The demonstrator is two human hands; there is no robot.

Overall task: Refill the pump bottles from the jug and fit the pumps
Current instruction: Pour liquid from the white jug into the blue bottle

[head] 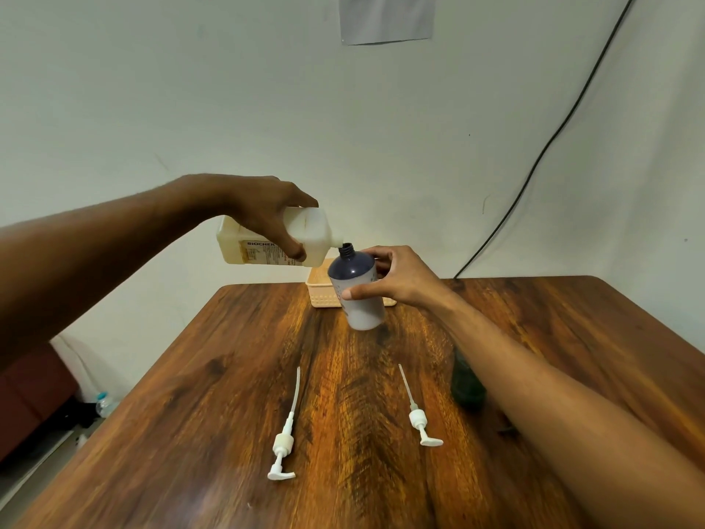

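Above the far end of the table (213, 414), a jug (244, 244) is held tipped on its side by the left hand (267, 211), whose fingers and thumb are wrapped round its body. Its spout is set right at the open mouth of a dark bottle (356, 274), which is gripped, slightly tilted, between the thumb and curled fingers of the right hand (402, 280). A basket (324, 297) is seen just behind. A left pump (284, 440) and a right pump (417, 418) are laid apart on the near tabletop. A second bottle (467, 383) is partly hidden by the right forearm.
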